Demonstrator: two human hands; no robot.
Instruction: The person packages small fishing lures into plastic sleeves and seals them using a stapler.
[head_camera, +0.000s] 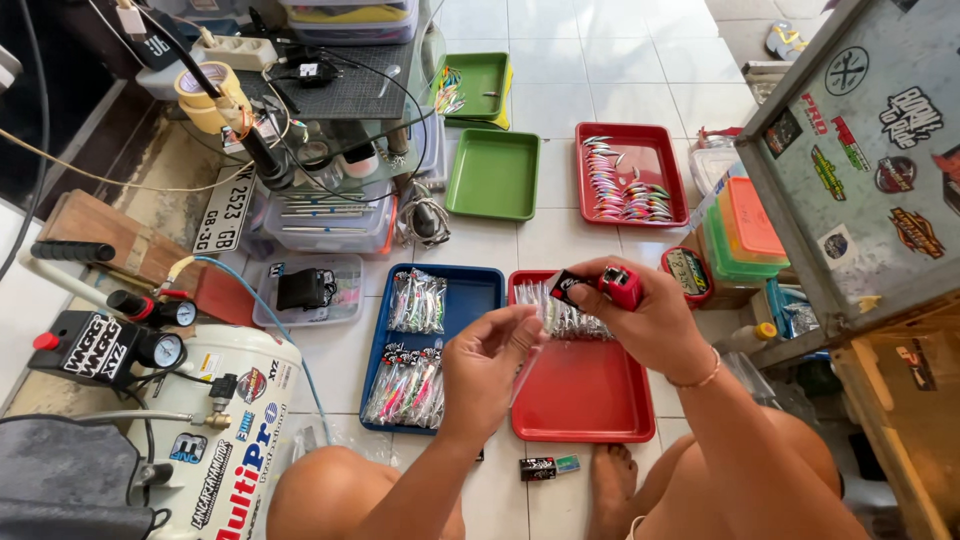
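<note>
My right hand (648, 318) holds a small red stapler (622, 287) clamped on a black card header at the top of a clear plastic bag. My left hand (487, 366) pinches the lower part of that clear bag (533, 345). Both hands hover over a red tray (590, 400) that holds several clear-bagged fishing lures (570, 320) at its far end. To the left, a blue tray (470, 295) holds more packaged colourful lures (408, 385). My bare knees and a foot show at the bottom.
A green tray (494, 175), a second red tray (635, 140) with loose lures and another green tray (478, 85) lie on the white tiles. A white air compressor (225, 440) stands at left, a stickered metal box (870, 160) at right. A small black card (545, 467) lies near my foot.
</note>
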